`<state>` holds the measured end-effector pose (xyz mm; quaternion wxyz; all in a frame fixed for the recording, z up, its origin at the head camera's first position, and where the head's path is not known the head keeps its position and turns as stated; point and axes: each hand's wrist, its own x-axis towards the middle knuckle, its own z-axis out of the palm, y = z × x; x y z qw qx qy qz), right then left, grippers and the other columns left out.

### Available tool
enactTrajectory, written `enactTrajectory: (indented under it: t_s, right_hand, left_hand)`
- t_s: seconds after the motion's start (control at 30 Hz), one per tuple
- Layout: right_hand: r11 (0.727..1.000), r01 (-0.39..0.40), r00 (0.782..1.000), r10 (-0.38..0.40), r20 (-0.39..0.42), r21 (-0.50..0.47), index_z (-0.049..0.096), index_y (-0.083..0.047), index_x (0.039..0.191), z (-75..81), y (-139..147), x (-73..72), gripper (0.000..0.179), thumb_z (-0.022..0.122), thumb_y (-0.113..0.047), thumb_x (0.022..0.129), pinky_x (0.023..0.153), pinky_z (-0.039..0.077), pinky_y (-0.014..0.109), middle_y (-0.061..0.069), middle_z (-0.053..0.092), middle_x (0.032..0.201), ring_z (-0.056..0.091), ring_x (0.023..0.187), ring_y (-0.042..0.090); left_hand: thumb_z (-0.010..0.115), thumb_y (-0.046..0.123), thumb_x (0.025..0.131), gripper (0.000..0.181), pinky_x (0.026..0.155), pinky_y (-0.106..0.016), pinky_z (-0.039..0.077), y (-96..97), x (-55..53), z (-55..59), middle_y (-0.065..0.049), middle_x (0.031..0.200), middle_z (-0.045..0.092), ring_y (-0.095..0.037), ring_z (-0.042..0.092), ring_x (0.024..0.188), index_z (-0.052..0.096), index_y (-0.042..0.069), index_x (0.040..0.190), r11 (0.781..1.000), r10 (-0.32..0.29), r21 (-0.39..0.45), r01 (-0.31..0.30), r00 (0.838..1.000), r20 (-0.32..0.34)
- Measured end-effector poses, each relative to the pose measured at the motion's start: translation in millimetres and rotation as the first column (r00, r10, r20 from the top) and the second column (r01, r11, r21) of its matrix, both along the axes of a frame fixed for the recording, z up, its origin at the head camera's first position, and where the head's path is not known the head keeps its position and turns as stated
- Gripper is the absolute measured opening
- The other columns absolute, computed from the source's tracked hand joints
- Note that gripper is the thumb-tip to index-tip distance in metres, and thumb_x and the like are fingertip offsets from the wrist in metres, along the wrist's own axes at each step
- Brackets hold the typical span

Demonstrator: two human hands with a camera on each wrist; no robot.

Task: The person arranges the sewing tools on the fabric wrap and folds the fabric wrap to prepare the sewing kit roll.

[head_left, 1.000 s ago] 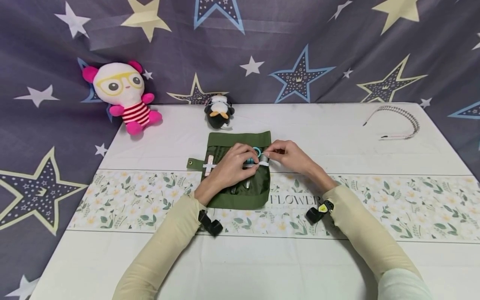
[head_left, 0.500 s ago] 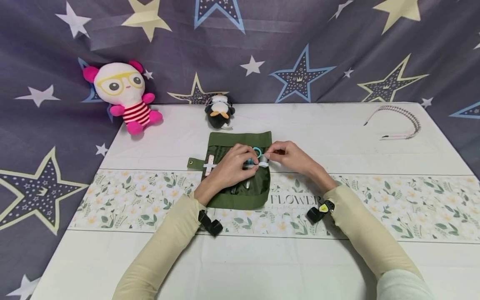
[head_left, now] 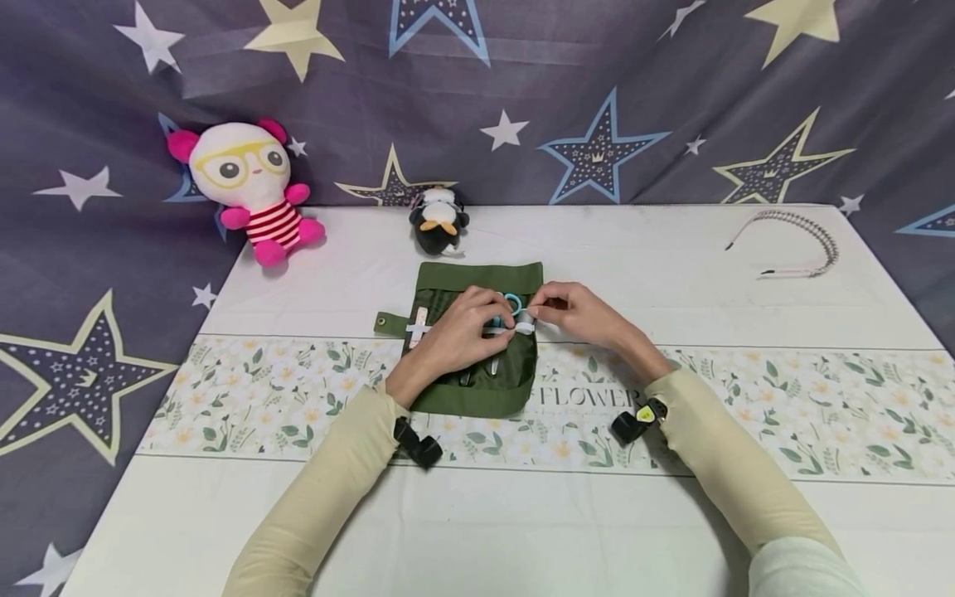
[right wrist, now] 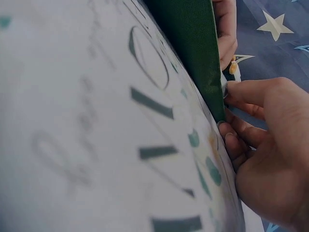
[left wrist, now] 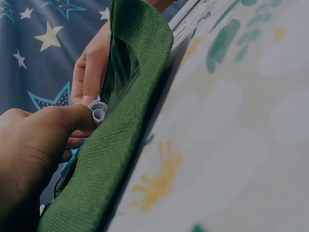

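A green fabric roll-up pouch (head_left: 477, 402) lies spread on the table, with a white elastic band (head_left: 492, 331) across its inside. My left hand (head_left: 464, 327) reaches over the pouch, its thumb and fingertips pinching the band beside a small grey spool (head_left: 525, 318). The spool's white hollow end (left wrist: 99, 112) shows by my left thumb in the left wrist view. My right hand (head_left: 574, 311) pinches the spool's upper part at the pouch's right edge. Scissors with a teal handle (head_left: 513, 302) sit beside the spool, partly hidden by my left fingers.
A patterned adhesive bandage (head_left: 420, 318) is held under the band at left, near the snap tab (head_left: 390, 324). Behind stand a penguin plush (head_left: 438, 222) and a pink panda plush (head_left: 257, 186). A headband (head_left: 809, 228) lies at the back right. A floral runner (head_left: 254, 398) crosses the white table.
The band around the spool has shifted slightly, and more of its white end shows. Both hands stay almost in place, with the right fingertips shifting slightly.
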<state>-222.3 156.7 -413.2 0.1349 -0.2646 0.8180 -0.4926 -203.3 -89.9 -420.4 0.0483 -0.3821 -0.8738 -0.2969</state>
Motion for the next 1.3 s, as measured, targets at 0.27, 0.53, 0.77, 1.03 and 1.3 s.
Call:
enactTrajectory:
  t_s: [0.27,0.53,0.77,1.03,1.3]
  right_hand:
    - [0.999,-0.037,0.999,0.037,-0.005,-0.018,0.072,-0.003,0.105,-1.3,2.4,-2.2,0.015,0.058,-0.008,0.106,0.071,0.043,0.033,0.014,0.063,0.097,0.051,0.08,0.025]
    - [0.998,-0.067,0.998,0.067,-0.008,-0.02,0.075,-0.004,0.102,0.6,3.9,-3.5,0.017,0.06,-0.009,0.106,0.071,0.041,0.035,0.012,0.062,0.096,0.048,0.079,0.026]
    - [0.996,-0.082,0.997,0.082,0.002,-0.019,0.077,-0.005,0.104,1.8,5.0,-5.0,0.018,0.06,-0.01,0.106,0.073,0.041,0.037,0.011,0.063,0.099,0.049,0.082,0.028]
    - [0.996,-0.088,0.996,0.089,0.01,-0.032,0.077,-0.003,0.105,3.7,4.9,-4.7,0.018,0.06,-0.009,0.106,0.077,0.042,0.038,0.011,0.064,0.101,0.05,0.086,0.028]
    - [0.994,-0.104,0.994,0.105,0.019,-0.032,0.077,-0.001,0.107,1.7,5.8,-4.5,0.018,0.061,-0.007,0.105,0.082,0.045,0.04,0.012,0.064,0.108,0.055,0.094,0.026]
  left_hand:
    - [0.072,0.014,0.098,0.005,0.103,-0.045,0.043,-0.1,0.3,0.7,-0.008,0.119,0.066,-0.03,0.054,0.117,0.075,0.01,0.098,1.0,-0.001,0.001,0.001,1.0,0.013]
    - [0.073,0.014,0.098,0.005,0.104,-0.046,0.043,-0.4,0.3,0.7,-0.009,0.12,0.066,-0.03,0.054,0.118,0.075,0.01,0.099,1.0,-0.007,-0.001,0.007,1.0,0.02]
    - [0.072,0.014,0.098,0.005,0.104,-0.046,0.042,-0.8,-0.8,0.3,-0.009,0.121,0.065,-0.03,0.053,0.118,0.076,0.011,0.099,1.0,-0.015,-0.001,0.015,0.999,0.031]
    - [0.072,0.014,0.098,0.006,0.105,-0.047,0.041,-1.3,-1.0,1.1,-0.009,0.123,0.064,-0.031,0.052,0.12,0.075,0.011,0.101,1.0,-0.02,0.0,0.02,0.998,0.053]
    - [0.072,0.014,0.098,0.005,0.106,-0.048,0.041,-1.0,-1.2,0.4,-0.009,0.124,0.064,-0.031,0.051,0.122,0.075,0.011,0.101,1.0,-0.021,-0.015,0.022,0.998,0.064]
